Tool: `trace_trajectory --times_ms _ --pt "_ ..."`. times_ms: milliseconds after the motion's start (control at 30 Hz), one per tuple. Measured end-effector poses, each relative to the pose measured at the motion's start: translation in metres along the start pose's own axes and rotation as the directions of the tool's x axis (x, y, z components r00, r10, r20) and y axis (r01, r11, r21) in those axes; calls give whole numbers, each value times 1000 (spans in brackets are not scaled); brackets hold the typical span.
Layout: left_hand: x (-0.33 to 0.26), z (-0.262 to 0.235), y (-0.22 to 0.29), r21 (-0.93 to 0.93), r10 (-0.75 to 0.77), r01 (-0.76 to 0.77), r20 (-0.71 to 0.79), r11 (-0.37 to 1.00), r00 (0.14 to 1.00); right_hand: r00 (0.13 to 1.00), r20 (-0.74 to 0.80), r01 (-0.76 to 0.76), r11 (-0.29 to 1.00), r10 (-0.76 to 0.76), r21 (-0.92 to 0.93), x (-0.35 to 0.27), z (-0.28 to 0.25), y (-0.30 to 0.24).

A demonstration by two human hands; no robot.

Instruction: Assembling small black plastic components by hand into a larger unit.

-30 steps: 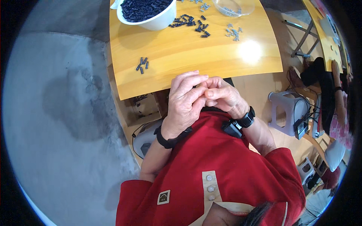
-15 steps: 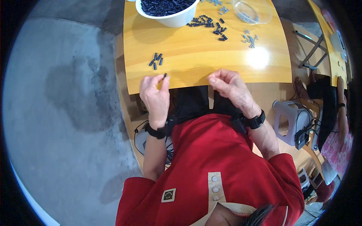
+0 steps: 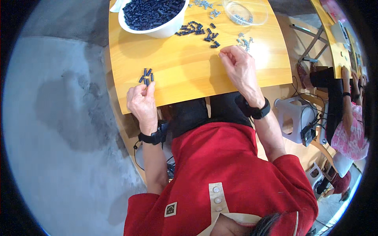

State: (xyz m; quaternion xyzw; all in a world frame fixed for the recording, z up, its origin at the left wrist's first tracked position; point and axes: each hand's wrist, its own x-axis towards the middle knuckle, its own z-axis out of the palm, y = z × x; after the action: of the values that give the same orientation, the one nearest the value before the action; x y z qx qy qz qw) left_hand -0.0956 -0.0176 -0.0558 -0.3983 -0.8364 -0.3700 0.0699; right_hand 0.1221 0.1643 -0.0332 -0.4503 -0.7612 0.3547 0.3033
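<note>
My left hand (image 3: 142, 104) is at the left front of the table, its fingertips around a small black plastic tube-like piece (image 3: 147, 82). That piece stands at the near edge of a little group of similar black pieces (image 3: 149, 72). Over the middle right of the table is my right hand (image 3: 239, 67), thumb and fingers curled together; whatever they may hold is hidden. Just beyond its knuckles lie small silver metal parts (image 3: 246, 41), perhaps screws. A looser scatter of black pieces (image 3: 199, 32) lies farther back, left of the right hand.
A white tub (image 3: 170, 30) full of black pieces stands at the back left of the yellow table (image 3: 177, 84). A clear round container (image 3: 263, 20) holds silver parts; more silver parts (image 3: 202, 4) lie beside it. Right of me are a white stool (image 3: 293, 120) and other people at another table.
My left hand has brought its black piece to the small group on the left. My right hand has moved forward toward the silver parts. The view has shifted slightly.
</note>
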Motion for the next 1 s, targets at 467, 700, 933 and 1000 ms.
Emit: trace_trajectory --times_ms 467,700,933,1000 --pt "-5 -12 36 60 148 -146 -26 987 989 979 29 200 928 -201 -315 9 20 14" --pt "-18 -19 93 -312 149 -102 132 945 980 940 339 -286 599 26 748 -38 -6 -10" --pt "-29 -18 129 -580 214 -27 256 814 943 905 423 -406 208 -46 890 -72 -18 -15" --pt "-31 -16 135 -603 260 -66 240 795 935 894 445 -422 229 -56 877 -77 -23 -19"
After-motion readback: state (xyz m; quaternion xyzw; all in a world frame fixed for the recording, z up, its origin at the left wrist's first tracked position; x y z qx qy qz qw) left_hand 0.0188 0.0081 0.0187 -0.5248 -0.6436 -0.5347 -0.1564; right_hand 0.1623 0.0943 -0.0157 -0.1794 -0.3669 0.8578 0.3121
